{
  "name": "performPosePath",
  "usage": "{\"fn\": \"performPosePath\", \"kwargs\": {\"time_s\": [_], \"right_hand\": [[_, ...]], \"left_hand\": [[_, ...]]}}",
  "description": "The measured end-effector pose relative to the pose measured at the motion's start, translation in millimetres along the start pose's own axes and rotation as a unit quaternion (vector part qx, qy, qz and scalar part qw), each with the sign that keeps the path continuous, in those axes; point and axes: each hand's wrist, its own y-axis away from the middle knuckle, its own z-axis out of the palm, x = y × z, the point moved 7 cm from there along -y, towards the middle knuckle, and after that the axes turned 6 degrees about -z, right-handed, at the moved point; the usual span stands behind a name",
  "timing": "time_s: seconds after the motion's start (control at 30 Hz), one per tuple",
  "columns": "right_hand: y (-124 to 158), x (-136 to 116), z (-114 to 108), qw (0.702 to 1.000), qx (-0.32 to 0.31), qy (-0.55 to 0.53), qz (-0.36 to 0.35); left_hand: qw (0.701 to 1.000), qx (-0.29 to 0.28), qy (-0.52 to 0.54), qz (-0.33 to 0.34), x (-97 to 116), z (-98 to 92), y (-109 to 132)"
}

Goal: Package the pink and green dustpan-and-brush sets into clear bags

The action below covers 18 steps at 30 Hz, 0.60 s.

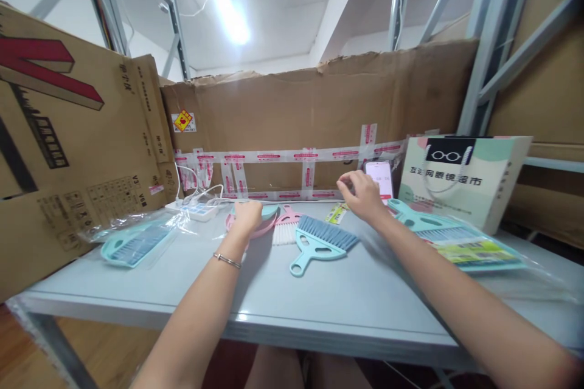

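My left hand (247,214) is closed at the back of the table, gripping what looks like the teal dustpan (270,213); its fingertips are hidden. Right under that lies a pink dustpan (262,231), beside a pink hand brush (286,231) with white bristles. In front of my right hand (360,193) a lit phone (380,177) leans upright. The right fingers are loosely bent and apart, with nothing visible in them. Between my arms lies a teal hand brush (323,243) with grey-blue bristles, its handle towards me. A small yellow-green label (336,213) lies behind it.
Bagged teal brush-and-dustpan sets lie at the left (137,245) and right (456,237). A power strip (194,209) with white cables sits at the back left. A paper gift bag (460,179) stands back right. Large cardboard boxes (274,115) wall off the table (191,282).
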Motion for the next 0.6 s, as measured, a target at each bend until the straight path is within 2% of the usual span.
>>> {"fn": "performPosePath", "kwargs": {"time_s": [0.1, 0.17, 0.23, 0.33, 0.4, 0.43, 0.53, 0.6], "right_hand": [[8, 14, 22, 0.989, -0.016, -0.136, 0.063], [14, 31, 28, 0.968, -0.027, -0.218, 0.118], [18, 46, 28, 0.943, -0.031, -0.281, 0.178], [23, 54, 24, 0.913, -0.039, -0.327, 0.242], [26, 42, 26, 0.891, -0.085, -0.365, 0.257], [29, 32, 30, 0.870, -0.126, -0.397, 0.263], [46, -6, 43, 0.779, -0.291, -0.485, 0.272], [55, -24, 46, 0.736, -0.358, -0.507, 0.270]], "left_hand": [[0.999, 0.036, -0.020, 0.020, -8, -22.5, 4], [0.993, 0.090, -0.025, 0.067, -5, -39.5, 8], [0.974, 0.164, -0.016, 0.154, 9, -53.6, 16], [0.922, 0.243, 0.035, 0.299, 40, -62.3, 35], [0.892, 0.250, 0.074, 0.369, 59, -61.4, 47], [0.881, 0.244, 0.090, 0.395, 68, -60.3, 53], [0.859, 0.221, 0.140, 0.440, 84, -58.9, 64], [0.847, 0.227, 0.210, 0.433, 84, -63.7, 63]]}}
